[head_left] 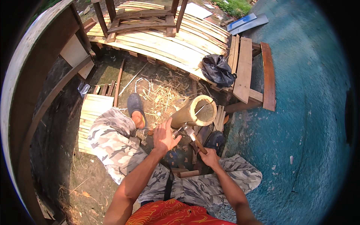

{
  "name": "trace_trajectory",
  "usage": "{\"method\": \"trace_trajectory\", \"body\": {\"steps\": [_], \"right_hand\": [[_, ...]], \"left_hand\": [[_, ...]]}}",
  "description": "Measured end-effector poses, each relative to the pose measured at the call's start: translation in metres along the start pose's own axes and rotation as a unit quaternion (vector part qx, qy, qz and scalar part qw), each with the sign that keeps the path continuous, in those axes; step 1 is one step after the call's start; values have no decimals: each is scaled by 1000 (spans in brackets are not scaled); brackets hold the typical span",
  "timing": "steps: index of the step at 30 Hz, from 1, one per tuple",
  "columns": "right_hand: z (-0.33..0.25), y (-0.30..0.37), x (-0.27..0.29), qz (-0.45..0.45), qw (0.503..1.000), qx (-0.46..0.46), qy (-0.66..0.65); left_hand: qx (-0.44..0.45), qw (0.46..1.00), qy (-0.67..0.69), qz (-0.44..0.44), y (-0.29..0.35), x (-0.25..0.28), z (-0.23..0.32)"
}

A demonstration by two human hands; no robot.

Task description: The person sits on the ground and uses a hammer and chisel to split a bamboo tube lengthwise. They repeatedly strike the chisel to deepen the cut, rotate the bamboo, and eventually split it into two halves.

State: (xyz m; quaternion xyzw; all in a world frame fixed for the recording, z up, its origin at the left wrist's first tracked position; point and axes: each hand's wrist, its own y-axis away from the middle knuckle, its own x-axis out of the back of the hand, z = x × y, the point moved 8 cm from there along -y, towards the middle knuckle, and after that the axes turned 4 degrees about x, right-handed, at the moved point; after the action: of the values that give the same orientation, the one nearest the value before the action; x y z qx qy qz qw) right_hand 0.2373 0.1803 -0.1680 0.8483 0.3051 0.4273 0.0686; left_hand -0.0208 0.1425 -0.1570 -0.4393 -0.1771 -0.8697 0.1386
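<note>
A thick, hollow bamboo section (pixel 183 114) leans between my feet, its open end facing up and away. A thin strip (pixel 203 108) crosses its mouth; I cannot tell whether it is a blade or a rod. My left hand (pixel 164 135) is at the bamboo's near left side, fingers stretched out and thumb apart. Close to those fingers is a small shiny metal piece (pixel 177 131), too small to name. My right hand (pixel 210 157) grips a hammer (pixel 197 143) by its wooden handle, with the metal head near the bamboo's lower side.
A slatted bamboo platform (pixel 165 50) lies ahead, bearing a wooden frame (pixel 140 23) and a black plastic bag (pixel 218 70). Shavings (pixel 165 98) litter the ground. A slatted panel (pixel 89 120) lies left, a wooden bench (pixel 243 71) right, beside a blue-green wall (pixel 296 123).
</note>
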Motion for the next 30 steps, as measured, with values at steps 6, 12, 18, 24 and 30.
{"method": "trace_trajectory", "body": {"steps": [6, 12, 18, 24, 30], "right_hand": [[-108, 8, 80, 166, 937, 296, -80], [-45, 2, 20, 38, 991, 87, -96], [35, 28, -32, -5, 1000, -1, -12], [-8, -14, 2, 17, 999, 32, -29], [-107, -2, 78, 147, 952, 239, -123]], "left_hand": [[-8, 1000, 5, 12, 1, -1, -3], [-17, 999, 8, 32, 0, 0, 0], [17, 1000, -12, -11, -5, -2, -6], [-4, 1000, 11, 29, -1, 2, -4], [0, 1000, 7, 17, -1, -2, -7]]}}
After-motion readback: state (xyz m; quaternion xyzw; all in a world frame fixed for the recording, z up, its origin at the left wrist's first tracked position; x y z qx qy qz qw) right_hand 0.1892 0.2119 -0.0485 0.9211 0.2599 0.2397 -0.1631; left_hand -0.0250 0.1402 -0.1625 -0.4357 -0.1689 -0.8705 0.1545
